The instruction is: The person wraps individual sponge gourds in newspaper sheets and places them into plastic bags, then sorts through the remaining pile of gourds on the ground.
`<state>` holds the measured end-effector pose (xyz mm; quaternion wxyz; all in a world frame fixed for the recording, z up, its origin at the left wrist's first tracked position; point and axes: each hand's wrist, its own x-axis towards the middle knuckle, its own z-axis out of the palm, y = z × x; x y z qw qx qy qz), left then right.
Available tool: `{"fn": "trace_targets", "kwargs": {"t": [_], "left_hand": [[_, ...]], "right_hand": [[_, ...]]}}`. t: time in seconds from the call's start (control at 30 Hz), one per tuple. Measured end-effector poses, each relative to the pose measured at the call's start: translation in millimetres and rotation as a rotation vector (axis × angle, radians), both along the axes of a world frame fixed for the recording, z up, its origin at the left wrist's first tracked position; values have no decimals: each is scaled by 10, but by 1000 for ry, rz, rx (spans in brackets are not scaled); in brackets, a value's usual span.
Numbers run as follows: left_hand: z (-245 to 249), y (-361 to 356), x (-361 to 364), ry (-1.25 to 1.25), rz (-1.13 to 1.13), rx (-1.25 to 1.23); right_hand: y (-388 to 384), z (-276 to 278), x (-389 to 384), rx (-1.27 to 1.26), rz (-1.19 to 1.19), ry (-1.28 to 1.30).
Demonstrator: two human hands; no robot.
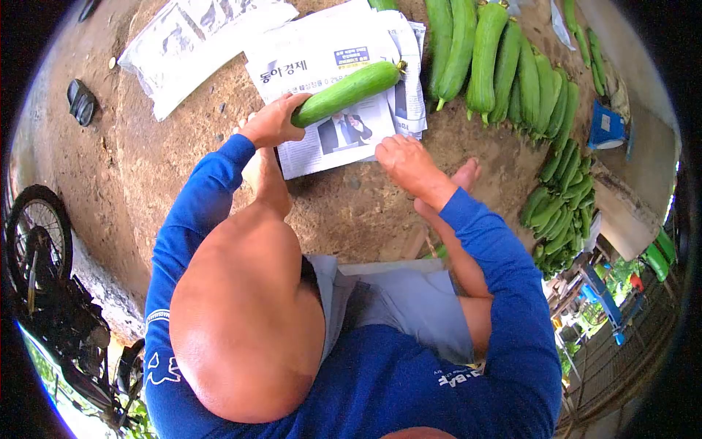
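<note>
Knee [241,329], then gourd [347,94] aslant, brown tip [401,66] rightward

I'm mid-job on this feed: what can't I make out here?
All in the head view:
Near end of the held green gourd: covered by the left hand.
Whether the right hand grips the newspaper: its curled fingers hide this.
Newspaper's fine print: too small to read.
Leftmost gourd in the row: upper end cut off by the top edge.
</note>
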<state>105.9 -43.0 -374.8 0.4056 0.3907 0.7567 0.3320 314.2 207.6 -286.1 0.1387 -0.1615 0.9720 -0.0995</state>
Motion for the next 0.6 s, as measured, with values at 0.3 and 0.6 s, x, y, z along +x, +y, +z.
{"fn": "trace_targets", "kwargs": {"t": [0.3,0.6], "left_hand": [[-30,-1,-111,-26,-64,-16],[-18,-9,-238,-10,-164,-30]], "right_hand": [[132,82,-171,-166,-68,-164],[170,339,-427,-194,-98,29]]}}
